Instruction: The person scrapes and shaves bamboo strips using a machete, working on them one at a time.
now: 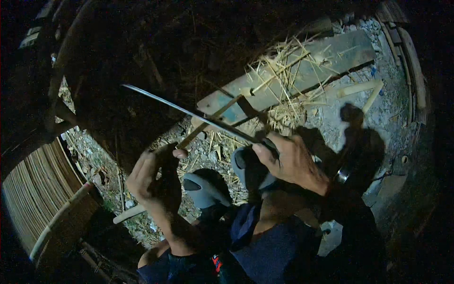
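Note:
My right hand (295, 163) is closed at the near end of a long, thin knife (189, 111), whose narrow blade runs up and to the left; the handle is hidden in the fist. My left hand (153, 173) pinches a slim bamboo strip (215, 115) between thumb and fingers. The strip slants up and to the right, passing across the blade near its middle; whether they touch I cannot tell. Just beyond the strip's far end, pale split shavings (279, 71) are heaped on a worn plank (352, 51).
Grey shoes on my feet (205, 188) stand on stony, straw-strewn ground (317, 118) below my hands. At the lower left lies a mat of bamboo slats (42, 184) with a pole (61, 217) along it. A bent pale strip (362, 89) rests at right, beside long boards (411, 66).

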Available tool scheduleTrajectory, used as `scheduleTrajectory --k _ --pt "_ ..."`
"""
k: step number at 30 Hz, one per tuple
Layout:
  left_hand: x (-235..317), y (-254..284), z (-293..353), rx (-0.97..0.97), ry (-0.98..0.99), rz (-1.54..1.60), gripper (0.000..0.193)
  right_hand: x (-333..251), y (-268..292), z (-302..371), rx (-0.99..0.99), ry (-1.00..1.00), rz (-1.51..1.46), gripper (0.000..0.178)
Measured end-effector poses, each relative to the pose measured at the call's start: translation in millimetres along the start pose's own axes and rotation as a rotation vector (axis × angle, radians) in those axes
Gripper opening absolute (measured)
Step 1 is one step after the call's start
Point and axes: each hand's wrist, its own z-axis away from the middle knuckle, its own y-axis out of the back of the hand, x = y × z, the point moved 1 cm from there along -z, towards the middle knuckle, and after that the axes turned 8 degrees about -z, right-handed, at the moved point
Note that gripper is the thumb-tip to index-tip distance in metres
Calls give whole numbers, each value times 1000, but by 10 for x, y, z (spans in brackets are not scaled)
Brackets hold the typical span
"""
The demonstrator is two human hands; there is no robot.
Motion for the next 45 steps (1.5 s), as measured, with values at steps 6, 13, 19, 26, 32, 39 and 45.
scheduleTrajectory --k 6,13,19,26,32,39,45 --pt "-75 -7 15 10 99 -15 11 418 46 70 -99 -321 181 41" --pt "-19 3 0 33 47 101 8 695 158 249 -62 -382 213 38" --pt "84 92 1 -27 139 63 8 617 159 420 20 -82 165 46" --pt "292 -20 -88 -86 166 178 12 741 175 481 5 -228 276 41" --pt "-28 -162 -121 -151 255 671 18 859 124 526 3 -409 252 37" --pt "-25 -112 -89 6 143 245 15 278 -64 308 173 -18 155 31" --pt "-95 -91 -166 152 -128 25 8 -113 -77 103 -32 -52 -138 31"
